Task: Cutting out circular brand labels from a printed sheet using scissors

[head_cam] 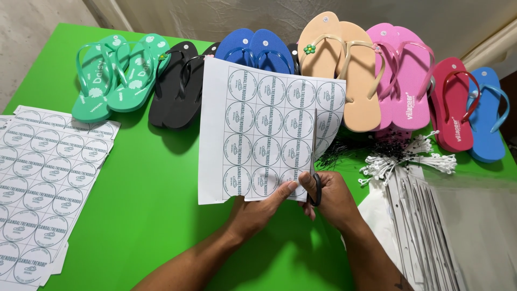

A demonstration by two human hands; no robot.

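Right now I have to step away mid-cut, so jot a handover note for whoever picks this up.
Left hand pinches the bottom edge of the label sheet, held upright over the green table.
Right hand works the scissors, blades running up between the last two columns of round labels.
Done: that cut is partway up.
Left: the other columns; more uncut sheets lie at the left.

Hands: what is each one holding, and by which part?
Left hand pinches the printed sheet at its bottom edge; right hand holds scissors by the black handle loops.
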